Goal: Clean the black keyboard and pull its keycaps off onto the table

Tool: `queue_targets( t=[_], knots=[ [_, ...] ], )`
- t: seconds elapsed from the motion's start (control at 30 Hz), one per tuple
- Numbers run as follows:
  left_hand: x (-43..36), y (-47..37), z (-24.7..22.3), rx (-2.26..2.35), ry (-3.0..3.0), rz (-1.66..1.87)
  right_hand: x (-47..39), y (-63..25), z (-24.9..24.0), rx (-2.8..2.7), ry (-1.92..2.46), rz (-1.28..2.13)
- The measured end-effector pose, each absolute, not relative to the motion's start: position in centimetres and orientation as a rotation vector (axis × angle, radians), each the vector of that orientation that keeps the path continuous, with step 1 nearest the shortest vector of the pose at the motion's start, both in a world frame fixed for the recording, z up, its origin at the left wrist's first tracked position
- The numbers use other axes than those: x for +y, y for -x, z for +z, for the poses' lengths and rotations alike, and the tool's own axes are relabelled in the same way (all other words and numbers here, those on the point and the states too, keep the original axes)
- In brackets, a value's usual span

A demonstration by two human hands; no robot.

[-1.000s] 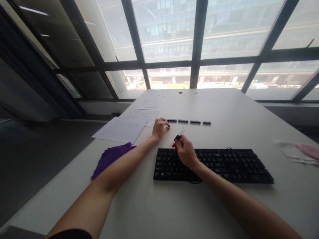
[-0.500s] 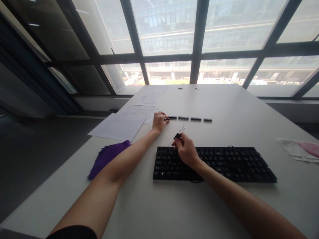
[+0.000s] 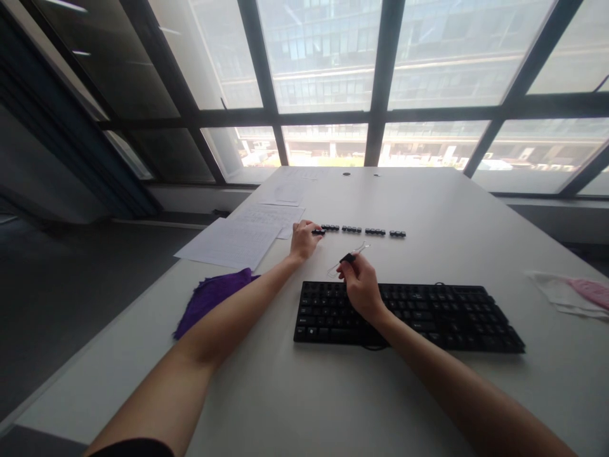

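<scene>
Fingertips of the left hand (image 3: 303, 239) are curled down onto the nearest of the loose black keycaps (image 3: 318, 231), at the left end of a row of keycaps (image 3: 361, 230) laid out in small groups across the white table (image 3: 428, 209). Whether they pinch that keycap or only press on it cannot be told at this size. Left of that hand lie sheets of paper (image 3: 233, 243), and nearer the table's edge a purple cloth (image 3: 209, 301). The left forearm stretches long and straight from the lower left corner, wrist low over the table.

Just right of it, the right hand (image 3: 361, 285) is raised above the far edge of the black keyboard (image 3: 428, 314), thumb and forefinger closed narrowly on a small wire keycap puller (image 3: 349, 258) with a black grip, its thin wire loops tilting up and away. The right forearm comes in from the lower right, crossing over the keyboard. Far right lies a pale cloth with a pink piece (image 3: 583, 291).
</scene>
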State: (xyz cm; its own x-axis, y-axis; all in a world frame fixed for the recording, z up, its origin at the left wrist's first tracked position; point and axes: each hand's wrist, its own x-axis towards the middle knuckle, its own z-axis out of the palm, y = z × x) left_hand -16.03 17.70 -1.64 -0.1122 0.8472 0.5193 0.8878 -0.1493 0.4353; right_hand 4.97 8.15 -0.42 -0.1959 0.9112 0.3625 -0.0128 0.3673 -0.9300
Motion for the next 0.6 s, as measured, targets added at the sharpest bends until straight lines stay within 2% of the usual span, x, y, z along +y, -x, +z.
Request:
queue_targets(
  t=[0.37,0.6],
  knots=[
    [3.7,10.9,0.9,-1.980,2.529,-1.212,8.0,-6.0,-0.2,-1.865,0.869,0.904],
    [1.6,10.1,-0.2,-1.920,2.515,-1.315,7.6,-6.0,-0.3,-1.968,0.840,0.881]
  ],
)
